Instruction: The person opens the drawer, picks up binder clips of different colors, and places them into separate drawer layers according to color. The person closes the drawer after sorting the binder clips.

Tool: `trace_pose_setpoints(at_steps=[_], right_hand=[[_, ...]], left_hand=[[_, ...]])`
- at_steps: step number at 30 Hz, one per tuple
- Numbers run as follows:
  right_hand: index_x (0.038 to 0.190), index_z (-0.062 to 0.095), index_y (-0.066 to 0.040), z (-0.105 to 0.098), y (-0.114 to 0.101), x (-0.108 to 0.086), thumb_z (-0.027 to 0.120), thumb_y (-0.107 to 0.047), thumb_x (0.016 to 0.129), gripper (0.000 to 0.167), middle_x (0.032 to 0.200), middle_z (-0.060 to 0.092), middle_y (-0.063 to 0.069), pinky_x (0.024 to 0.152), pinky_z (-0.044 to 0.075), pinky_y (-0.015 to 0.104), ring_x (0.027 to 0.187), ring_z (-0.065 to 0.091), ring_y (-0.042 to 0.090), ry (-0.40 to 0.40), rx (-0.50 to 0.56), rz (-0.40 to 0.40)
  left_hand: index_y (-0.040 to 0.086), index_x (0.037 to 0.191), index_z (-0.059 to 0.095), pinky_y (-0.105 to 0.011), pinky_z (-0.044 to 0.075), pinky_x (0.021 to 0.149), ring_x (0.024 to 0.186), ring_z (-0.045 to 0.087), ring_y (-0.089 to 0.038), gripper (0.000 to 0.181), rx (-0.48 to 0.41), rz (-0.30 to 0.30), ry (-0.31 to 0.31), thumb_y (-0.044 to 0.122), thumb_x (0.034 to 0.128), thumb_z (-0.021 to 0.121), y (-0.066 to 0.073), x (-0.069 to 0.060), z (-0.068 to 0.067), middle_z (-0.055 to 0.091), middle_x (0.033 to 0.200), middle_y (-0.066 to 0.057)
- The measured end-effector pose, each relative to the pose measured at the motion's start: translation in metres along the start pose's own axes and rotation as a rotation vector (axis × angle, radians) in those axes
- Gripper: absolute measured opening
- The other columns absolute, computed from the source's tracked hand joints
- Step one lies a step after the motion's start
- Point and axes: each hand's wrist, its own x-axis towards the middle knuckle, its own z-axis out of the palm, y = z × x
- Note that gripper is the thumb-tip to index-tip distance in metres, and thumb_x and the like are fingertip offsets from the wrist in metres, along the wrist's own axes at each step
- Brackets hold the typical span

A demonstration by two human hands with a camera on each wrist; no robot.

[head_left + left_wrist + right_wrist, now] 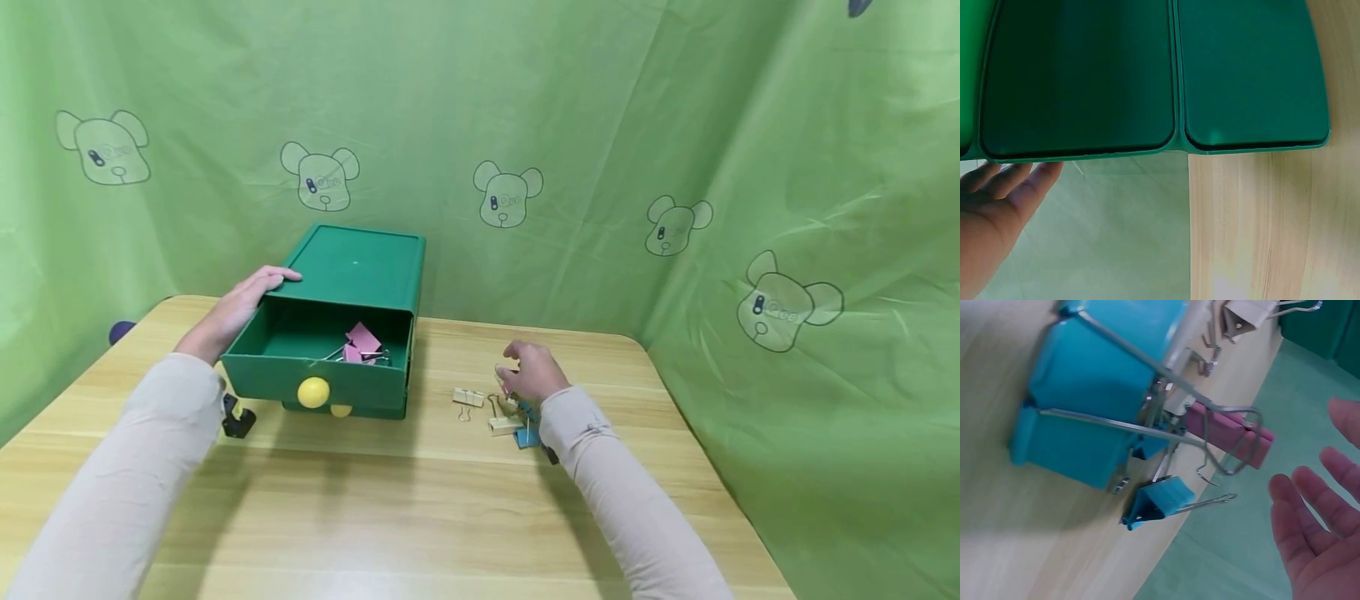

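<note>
A green drawer box [352, 267] stands on the table, its upper drawer [262, 379] pulled out. Pink binder clips [363, 338] lie in that drawer. My left hand [243, 307] rests on the box's top left edge; in the left wrist view, its fingers [1038, 187] touch the side of the box. Over a small pile of binder clips hovers my right hand [534, 372], fingers spread and loosely bent, holding nothing. The pile has a large blue clip [1097, 381], a smaller blue clip [1163, 499], a pink clip [1232, 433] and cream-coloured clips [468, 397].
A yellow knob [313, 392] sticks out from the drawer front, and a lower drawer with another yellow knob [341, 411] is below. The wooden table [360, 517] is bordered by a green curtain [585, 108] with bear-head drawings.
</note>
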Motion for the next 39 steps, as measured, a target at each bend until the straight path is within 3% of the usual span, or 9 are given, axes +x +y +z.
trace_pose_setpoints(at_steps=[14, 19, 25, 39], right_hand=[[0.120, 0.062, 0.002, 0.009, 0.006, -0.001, 0.066, -0.019, 0.092, 0.035, 0.114, 0.065, 0.018, 0.087, 0.052, 0.041, 0.100, 0.065, 0.029, -0.013, -0.094, -0.023], [0.120, 0.063, 0.001, 0.010, 0.007, -0.001, 0.066, -0.017, 0.091, 0.034, 0.101, 0.068, 0.012, 0.082, 0.053, 0.038, 0.089, 0.065, 0.021, -0.030, -0.106, -0.015], [0.114, 0.066, 0.002, 0.012, 0.008, 0.000, 0.067, -0.013, 0.089, 0.029, 0.084, 0.062, 0.004, 0.075, 0.052, 0.036, 0.076, 0.058, 0.018, -0.032, -0.113, -0.022], [0.106, 0.066, 0.000, 0.017, 0.011, 0.001, 0.066, -0.006, 0.089, 0.018, 0.079, 0.060, 0.001, 0.076, 0.052, 0.037, 0.076, 0.059, 0.018, 0.008, -0.090, -0.034]], left_hand=[[0.023, 0.130, 0.053, -0.063, 0.007, 0.110, 0.139, 0.013, -0.036, 0.040, -0.008, 0.010, 0.014, 0.043, 0.1059, 0.028, 0.000, 0.002, 0.002, 0.022, 0.153, -0.015], [0.018, 0.132, 0.050, -0.060, 0.005, 0.112, 0.141, 0.011, -0.034, 0.040, 0.000, 0.007, 0.010, 0.038, 0.1070, 0.026, -0.001, 0.003, 0.001, 0.021, 0.154, -0.014], [0.022, 0.132, 0.052, -0.061, 0.005, 0.111, 0.141, 0.012, -0.034, 0.040, 0.000, 0.006, 0.011, 0.039, 0.1068, 0.027, -0.001, 0.003, 0.001, 0.022, 0.154, -0.014], [0.023, 0.131, 0.053, -0.061, 0.006, 0.112, 0.141, 0.012, -0.034, 0.040, 0.003, 0.011, 0.009, 0.042, 0.1063, 0.028, 0.001, 0.001, 0.000, 0.022, 0.153, -0.014]])
